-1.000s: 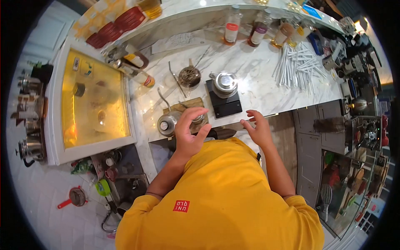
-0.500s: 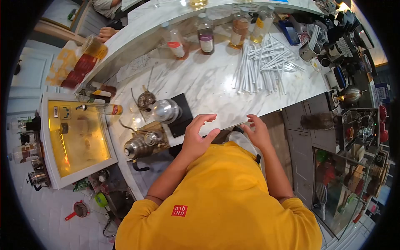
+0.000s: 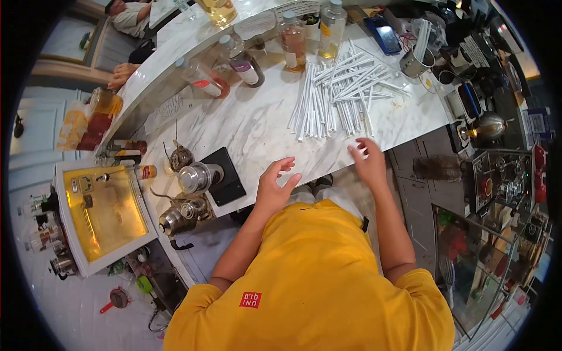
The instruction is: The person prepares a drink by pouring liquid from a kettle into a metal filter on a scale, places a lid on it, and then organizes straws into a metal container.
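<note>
My left hand (image 3: 277, 186) hovers at the counter's front edge, thumb and fingers curved apart with nothing between them. Just past that edge, my right hand (image 3: 368, 162) is raised below the pile of paper-wrapped straws (image 3: 345, 93); its fingers are spread and hold nothing. The straws lie loose on the marble counter (image 3: 263, 126), many crossing each other. To the left of my left hand sits a flat black scale or tray (image 3: 225, 178), with a metal and glass vessel (image 3: 199, 177) at its side.
Bottles of coloured liquid, one dark with a purple label (image 3: 246, 68), line the counter's back. Steel kettles (image 3: 177, 220) stand left. A metal cup of straws (image 3: 417, 62) and a blue phone (image 3: 383, 35) are at right. Another person's hand (image 3: 123, 74) rests beyond the raised ledge.
The view has turned, so the counter items sit further left. My right hand has risen toward the straws, and my left stays near the counter edge. Both remain without anything in them.
</note>
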The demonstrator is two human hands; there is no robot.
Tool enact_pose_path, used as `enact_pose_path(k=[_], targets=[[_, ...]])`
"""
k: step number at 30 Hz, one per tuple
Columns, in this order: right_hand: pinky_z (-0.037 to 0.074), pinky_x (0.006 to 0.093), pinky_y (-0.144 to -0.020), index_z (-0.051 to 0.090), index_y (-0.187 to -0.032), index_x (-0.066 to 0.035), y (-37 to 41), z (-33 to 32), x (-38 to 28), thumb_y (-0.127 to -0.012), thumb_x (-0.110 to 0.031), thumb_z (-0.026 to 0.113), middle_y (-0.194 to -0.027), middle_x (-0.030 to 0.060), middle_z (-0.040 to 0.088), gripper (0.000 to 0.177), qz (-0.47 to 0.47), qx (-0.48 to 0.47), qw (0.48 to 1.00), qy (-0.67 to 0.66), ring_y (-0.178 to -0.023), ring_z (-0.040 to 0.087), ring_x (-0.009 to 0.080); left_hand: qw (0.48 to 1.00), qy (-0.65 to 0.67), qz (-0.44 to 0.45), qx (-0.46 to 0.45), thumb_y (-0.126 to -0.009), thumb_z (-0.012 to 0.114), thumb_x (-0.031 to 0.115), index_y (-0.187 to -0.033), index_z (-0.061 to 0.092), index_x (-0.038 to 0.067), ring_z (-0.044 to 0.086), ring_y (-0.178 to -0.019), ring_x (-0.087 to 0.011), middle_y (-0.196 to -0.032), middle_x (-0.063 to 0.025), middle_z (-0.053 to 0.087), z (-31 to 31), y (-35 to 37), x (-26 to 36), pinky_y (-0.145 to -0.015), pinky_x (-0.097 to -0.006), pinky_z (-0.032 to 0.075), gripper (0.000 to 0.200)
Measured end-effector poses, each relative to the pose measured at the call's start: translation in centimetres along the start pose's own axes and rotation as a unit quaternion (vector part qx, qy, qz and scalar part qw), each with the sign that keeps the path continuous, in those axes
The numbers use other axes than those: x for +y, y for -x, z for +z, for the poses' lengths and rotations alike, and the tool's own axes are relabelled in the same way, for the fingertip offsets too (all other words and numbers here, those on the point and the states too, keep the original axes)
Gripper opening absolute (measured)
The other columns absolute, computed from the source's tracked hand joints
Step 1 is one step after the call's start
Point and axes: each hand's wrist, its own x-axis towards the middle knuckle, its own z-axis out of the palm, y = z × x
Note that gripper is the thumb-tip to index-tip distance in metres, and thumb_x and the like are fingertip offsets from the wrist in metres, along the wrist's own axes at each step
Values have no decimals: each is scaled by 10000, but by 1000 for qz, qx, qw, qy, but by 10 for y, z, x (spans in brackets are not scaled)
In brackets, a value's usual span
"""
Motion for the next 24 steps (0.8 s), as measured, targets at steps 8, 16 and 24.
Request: enact_pose_path(k=[8, 16, 24], targets=[[566, 495, -843, 694, -1058, -16, -88, -3, 19, -909, -280, 782, -1100, 177, 659, 316, 17, 124, 959, 254, -1073, 626, 384, 1000, -1, -6, -30, -964, 749, 174, -1355, 653, 72, 696, -1013, -144, -1109, -36, 751, 21, -53, -11, -895, -324, 520, 416], [580, 505, -819, 731, -924, -20, -113, -34, 46, -882, -187, 691, -924, 225, 739, 177, 69, -30, 982, 175, -909, 721, 411, 999, -39, 5, 2, -974, 742, 210, -1305, 697, 108, 690, -928, -122, -1022, -35, 755, 79, -171, 32, -795, -301, 520, 349], [579, 476, -819, 741, -943, -8, -143, -140, 55, -852, -199, 698, -908, 222, 750, 215, 84, -155, 978, 108, -875, 721, 417, 952, -279, 116, -59, -811, 860, 254, -1142, 779, 143, 681, -981, -315, -979, -90, 712, 194, -245, 66, -837, -445, 554, 358]])
